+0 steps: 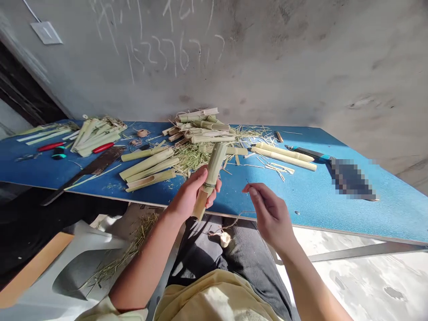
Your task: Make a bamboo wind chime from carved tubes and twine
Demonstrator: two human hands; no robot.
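Observation:
My left hand (192, 189) is wrapped round a piece of bamboo (217, 162), held tilted above my lap at the table's front edge. The bamboo has a node in the middle, and its lower part looks cut open. To the right, the thumb and fingers of my right hand (269, 211) are pinched together. A thin twine (238, 217) runs up to this hand from my lap; the end at the fingertips is too fine to make out. On my dark trousers lies a small pale roll (225, 240), with the twine beside it.
The blue table (334, 218) carries split bamboo pieces (150, 165), a bamboo pile (203, 125) and shavings (192, 158). A long dark blade (103, 162) and red-handled tools (103, 148) lie left; a black-handled tool (310, 154), partly blurred, lies right. A grey wall (284, 80) stands behind.

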